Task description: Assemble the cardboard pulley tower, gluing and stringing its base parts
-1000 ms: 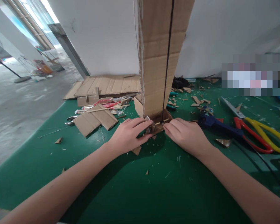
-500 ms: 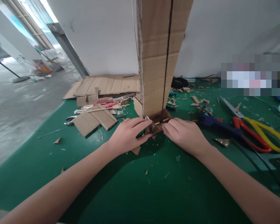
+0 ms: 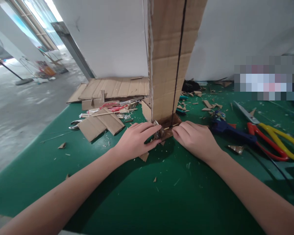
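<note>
A tall cardboard column (image 3: 170, 75) stands upright on the table, and a black string (image 3: 178, 62) runs down its front face. At its foot, a thin wooden stick (image 3: 171, 127) lies across a small cardboard box part, and the string meets the stick there. My left hand (image 3: 133, 140) grips a small round cardboard piece (image 3: 157, 130) at the left end of the stick, between thumb and fingers. My right hand (image 3: 197, 138) is closed at the stick's right side, its fingertips pinched together. The stick's end there is partly hidden by the fingers.
Cardboard pieces (image 3: 100, 124), a cardboard sheet (image 3: 115, 87) and wooden sticks in red wrapping (image 3: 112, 107) lie to the left. On the right are a dark blue glue gun (image 3: 232, 130) and red-and-yellow scissors (image 3: 269, 137). Scraps dot the green table (image 3: 142, 195).
The whole view has shifted slightly, so things appear a little further right. Both hands keep their grip at the foot of the column, with hardly any visible movement.
</note>
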Demonstrator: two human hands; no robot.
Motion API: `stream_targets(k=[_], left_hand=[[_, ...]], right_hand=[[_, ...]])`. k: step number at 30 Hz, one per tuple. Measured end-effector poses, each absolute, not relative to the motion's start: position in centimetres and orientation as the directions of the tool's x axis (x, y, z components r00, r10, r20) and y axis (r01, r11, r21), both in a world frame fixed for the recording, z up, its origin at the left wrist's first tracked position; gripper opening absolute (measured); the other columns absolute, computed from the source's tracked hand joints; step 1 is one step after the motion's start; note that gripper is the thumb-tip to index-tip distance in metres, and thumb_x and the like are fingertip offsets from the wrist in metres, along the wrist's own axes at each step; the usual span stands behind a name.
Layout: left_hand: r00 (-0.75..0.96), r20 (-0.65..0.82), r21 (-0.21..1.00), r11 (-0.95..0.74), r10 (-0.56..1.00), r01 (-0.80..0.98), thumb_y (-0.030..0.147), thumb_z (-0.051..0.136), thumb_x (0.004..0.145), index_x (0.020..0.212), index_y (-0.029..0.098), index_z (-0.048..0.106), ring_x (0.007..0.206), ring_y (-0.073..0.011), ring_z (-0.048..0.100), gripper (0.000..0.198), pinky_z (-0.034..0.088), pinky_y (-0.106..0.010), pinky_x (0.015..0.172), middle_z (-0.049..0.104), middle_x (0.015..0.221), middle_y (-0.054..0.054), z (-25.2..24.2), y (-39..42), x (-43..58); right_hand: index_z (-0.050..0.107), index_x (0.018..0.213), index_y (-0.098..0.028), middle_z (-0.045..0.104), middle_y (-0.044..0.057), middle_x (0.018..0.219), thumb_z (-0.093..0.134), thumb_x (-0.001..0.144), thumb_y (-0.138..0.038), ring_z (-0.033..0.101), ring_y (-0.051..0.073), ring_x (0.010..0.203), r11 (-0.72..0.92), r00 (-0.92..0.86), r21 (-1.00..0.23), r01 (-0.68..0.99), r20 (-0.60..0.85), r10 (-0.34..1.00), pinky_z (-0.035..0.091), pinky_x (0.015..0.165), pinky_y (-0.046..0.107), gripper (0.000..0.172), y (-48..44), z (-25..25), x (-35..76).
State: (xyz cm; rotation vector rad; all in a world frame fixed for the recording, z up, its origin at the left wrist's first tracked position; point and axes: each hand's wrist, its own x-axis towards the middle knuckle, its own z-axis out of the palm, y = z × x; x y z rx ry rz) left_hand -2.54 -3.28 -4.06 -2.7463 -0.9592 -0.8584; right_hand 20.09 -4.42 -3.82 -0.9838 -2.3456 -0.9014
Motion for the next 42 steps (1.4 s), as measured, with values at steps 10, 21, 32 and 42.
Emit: stream_targets(k=[10, 21, 32, 42], left_hand=[[0.643, 0.541, 0.082, -0.795, 0.542, 0.601, 0.031, 0.054, 0.084, 0.115, 0.018, 0.054, 0.095, -0.0190, 0.062, 0.034, 0.052, -0.035, 0.080, 0.064, 0.106, -0.009, -4.1, -3.3, -2.6], [0.654, 0.523, 0.067, -0.791, 0.547, 0.608, 0.031, 0.055, 0.084, 0.114, 0.018, 0.053, 0.098, -0.0201, 0.060, 0.033, 0.052, -0.036, 0.080, 0.061, 0.106, -0.009, -4.2, -3.3, -2.6], [0.663, 0.492, 0.057, -0.781, 0.564, 0.621, 0.026, 0.058, 0.082, 0.116, 0.016, 0.048, 0.101, -0.0212, 0.057, 0.036, 0.051, -0.036, 0.083, 0.056, 0.109, -0.010, -4.2, -3.4, -2.5], [0.652, 0.535, 0.092, -0.804, 0.538, 0.588, 0.032, 0.052, 0.086, 0.115, 0.016, 0.045, 0.100, -0.0209, 0.056, 0.034, 0.050, -0.037, 0.084, 0.058, 0.109, -0.010, -3.9, -3.7, -2.5]], right_hand=[[0.058, 0.067, -0.015, 0.054, 0.001, 0.062, 0.046, 0.085, -0.012, 0.047, 0.011, 0.062, 0.557, -0.627, 0.338, 0.759, 0.610, 0.484, 0.027, 0.052, 0.026, 0.022, -4.3, -3.9, 20.2], [0.058, 0.067, -0.015, 0.052, 0.001, 0.062, 0.047, 0.084, -0.011, 0.048, 0.012, 0.063, 0.548, -0.664, 0.394, 0.738, 0.568, 0.486, 0.027, 0.052, 0.026, 0.021, -4.4, -3.9, 20.2], [0.060, 0.070, -0.015, 0.058, 0.002, 0.066, 0.048, 0.085, -0.016, 0.053, 0.013, 0.064, 0.563, -0.603, 0.279, 0.778, 0.585, 0.542, 0.032, 0.054, 0.026, 0.019, -4.8, -3.6, 20.6], [0.060, 0.071, -0.017, 0.058, 0.001, 0.066, 0.046, 0.084, -0.019, 0.052, 0.013, 0.062, 0.625, -0.599, 0.135, 0.769, 0.493, 0.631, 0.031, 0.054, 0.026, 0.019, -5.5, -3.6, 20.7]])
